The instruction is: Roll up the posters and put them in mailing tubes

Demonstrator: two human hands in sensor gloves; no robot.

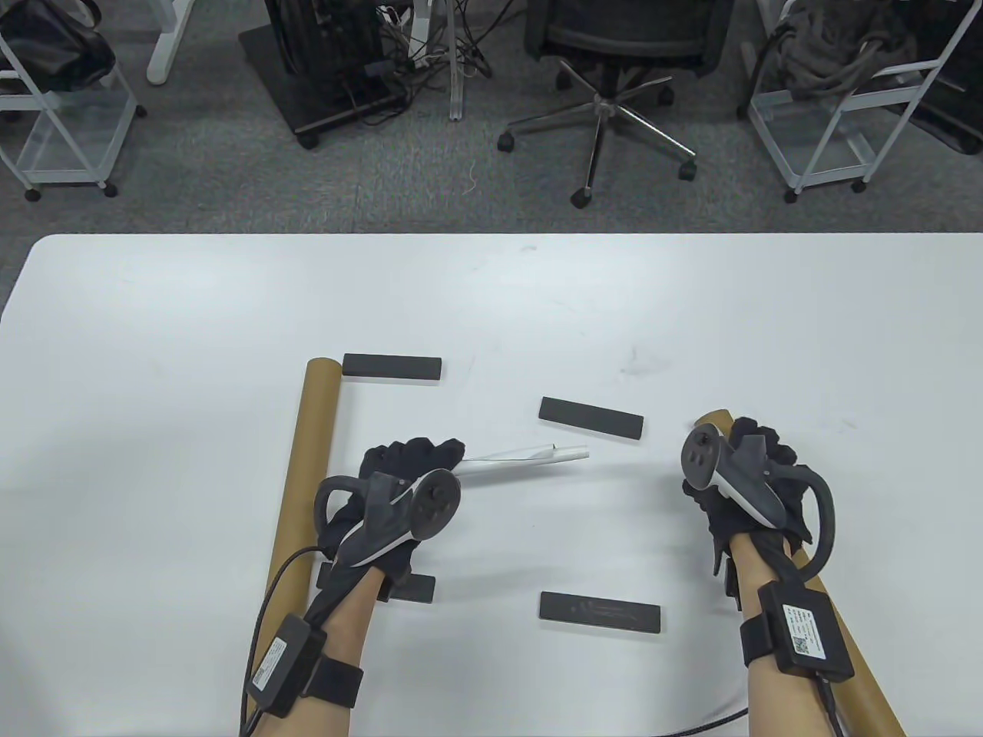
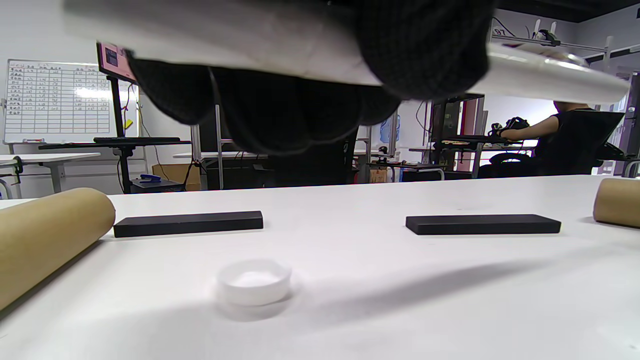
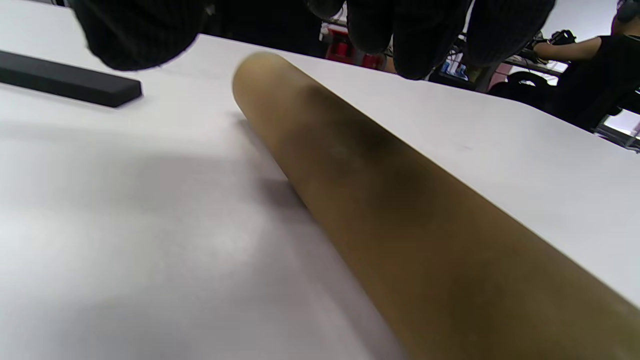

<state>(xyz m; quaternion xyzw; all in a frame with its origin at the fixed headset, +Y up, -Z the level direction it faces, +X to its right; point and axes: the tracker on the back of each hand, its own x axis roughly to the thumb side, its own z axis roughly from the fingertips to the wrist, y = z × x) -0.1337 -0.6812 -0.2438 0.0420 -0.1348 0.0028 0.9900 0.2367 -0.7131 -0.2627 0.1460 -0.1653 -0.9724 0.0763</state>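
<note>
Holding a rolled white poster (image 1: pixel 530 457) clear of the bench (image 1: pixel 153 322), the left hand (image 1: pixel 407 499) wraps its fingers around the roll near one end, so the free end points right, toward the other hand. The left wrist view shows the roll crossing above the bench with the gloved fingers curled over it; that closed grip looks meant to keep the paper from springing open. The right hand (image 1: pixel 741 476) hovers over the far end of a brown cardboard mailing tube (image 3: pixel 400 210) that lies slanted on the bench at the right. In the right wrist view its fingers (image 3: pixel 420 35) hang spread above the tube with a gap below them, so it seems to be reaching for the tube, not yet gripping it, probably to lift the tube's mouth toward the poster. A second mailing tube (image 1: pixel 303 468) lies along the left side, just beside the left hand. A small white cap (image 2: pixel 254 282) sits on the bench under the poster; it is likely a tube's end plug, set aside so the tube stays open. Four black bars (image 1: pixel 392 366) lie flat around the middle of the bench, one partly hidden under the left wrist; they look like weights for pinning a sheet's corners, though I cannot confirm it.
</note>
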